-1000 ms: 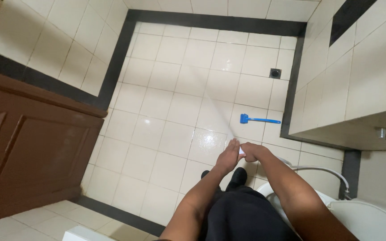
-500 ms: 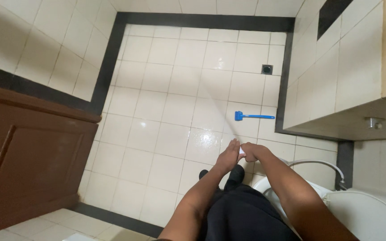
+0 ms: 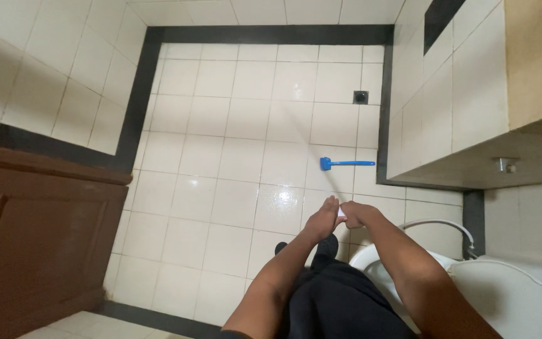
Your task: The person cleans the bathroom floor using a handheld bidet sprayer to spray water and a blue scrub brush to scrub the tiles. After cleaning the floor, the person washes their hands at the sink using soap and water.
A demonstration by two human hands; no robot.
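Two hands meet in front of me, low in the head view, both arms stretched out over dark trousers [image 3: 340, 301]. My left hand [image 3: 322, 218] and right hand [image 3: 356, 213] close together on a small white sprayer nozzle [image 3: 341, 214], of which only a sliver shows between the fingers; I cannot tell how tightly either grip is curled round it. A thin white stream of water [image 3: 308, 150] leaves that joined grip and runs up and slightly left, its long axis slanting away from me across the glossy cream floor tiles [image 3: 233, 157]. Just beyond the hands, a little right of the stream, lies a blue plastic long-handled brush [image 3: 345, 164] flat on the floor, head to the left, handle pointing right. Below the right forearm sits a white ceramic toilet bowl [image 3: 503, 295], with a curved metal hose [image 3: 440, 223] near the right wrist.
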